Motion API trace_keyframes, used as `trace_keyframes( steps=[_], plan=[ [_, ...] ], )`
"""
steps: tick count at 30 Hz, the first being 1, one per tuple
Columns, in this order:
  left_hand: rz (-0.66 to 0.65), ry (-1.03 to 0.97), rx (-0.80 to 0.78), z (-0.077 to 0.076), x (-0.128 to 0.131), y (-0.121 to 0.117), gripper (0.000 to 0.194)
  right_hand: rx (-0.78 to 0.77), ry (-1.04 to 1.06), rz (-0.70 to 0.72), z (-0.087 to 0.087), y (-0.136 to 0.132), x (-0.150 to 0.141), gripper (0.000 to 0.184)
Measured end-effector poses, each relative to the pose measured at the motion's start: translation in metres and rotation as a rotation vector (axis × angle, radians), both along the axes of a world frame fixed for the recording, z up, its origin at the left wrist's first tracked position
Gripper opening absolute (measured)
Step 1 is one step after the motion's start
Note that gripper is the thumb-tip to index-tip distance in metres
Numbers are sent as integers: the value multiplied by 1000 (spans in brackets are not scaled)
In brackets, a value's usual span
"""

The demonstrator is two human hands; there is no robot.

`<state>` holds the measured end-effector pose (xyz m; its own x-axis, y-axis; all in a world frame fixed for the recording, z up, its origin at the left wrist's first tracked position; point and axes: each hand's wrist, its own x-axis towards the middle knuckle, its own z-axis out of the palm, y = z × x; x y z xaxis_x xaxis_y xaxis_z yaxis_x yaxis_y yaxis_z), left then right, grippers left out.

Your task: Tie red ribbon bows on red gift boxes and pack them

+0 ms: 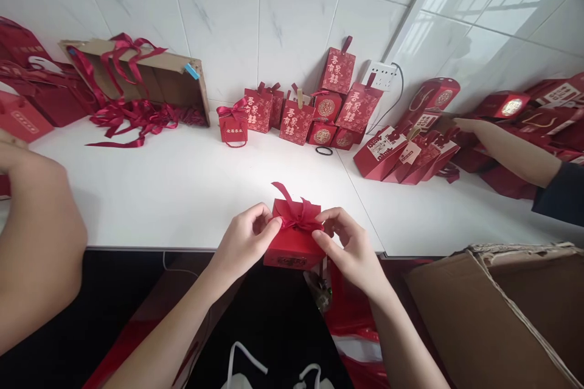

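Note:
A small red gift box (292, 249) sits at the front edge of the white table, partly over the edge. Across its top lies a dark red ribbon (300, 214) tied in a bow, with one tail sticking up to the left. My left hand (250, 234) pinches the bow's left loop between thumb and finger. On the other side, my right hand (344, 243) pinches the bow's right loop, its thumb close to the box top. The fingertips partly hide the loop ends.
Loose red ribbons (141, 118) spill from a cardboard box (173, 82) at the back left. Several decorated red boxes (296, 121) stand by the wall near a power strip (382, 76). Other people's arms reach in at left (36, 237) and right (515, 149). A large carton (460, 292) stands front right.

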<state>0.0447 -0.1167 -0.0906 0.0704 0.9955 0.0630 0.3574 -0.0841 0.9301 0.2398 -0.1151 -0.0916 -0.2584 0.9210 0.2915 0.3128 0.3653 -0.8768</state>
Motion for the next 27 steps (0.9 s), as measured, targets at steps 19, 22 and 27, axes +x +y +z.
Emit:
trace_keyframes(
  steps=[19,22,27],
  plan=[
    [-63,-145,-76,-6,0,0,29,-234,123,167,10,13,9,21],
    [-66,-147,-81,-8,-1,0,29,-205,103,164,8,15,9,17],
    [-71,-160,-102,-9,-2,0,30,-226,103,208,8,17,10,16]
  ],
)
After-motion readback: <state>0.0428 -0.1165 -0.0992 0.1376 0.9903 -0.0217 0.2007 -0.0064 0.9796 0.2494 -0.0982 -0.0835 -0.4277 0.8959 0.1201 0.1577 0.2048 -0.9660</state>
